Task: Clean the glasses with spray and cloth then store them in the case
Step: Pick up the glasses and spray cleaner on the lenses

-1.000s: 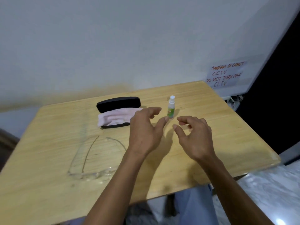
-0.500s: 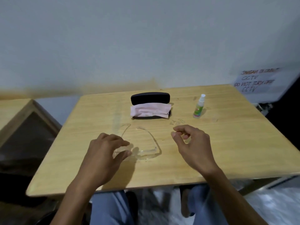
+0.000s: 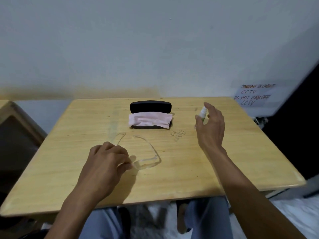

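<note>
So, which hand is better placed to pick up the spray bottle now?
The right hand. It is open around the spray bottle, while the left hand is at the near rim of the glasses, far from the bottle.

Light wood table (image 3: pixel 233 157) w/ clear glasses (image 3: pixel 143 157) near front, black case (image 3: pixel 150 106) at back, spray bottle (image 3: pixel 202 114) at right.

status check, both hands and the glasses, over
Left hand pinching the glasses at the near corner, flat on the table. Right hand open around the spray bottle, not gripped yet. Nothing in the way.
</note>
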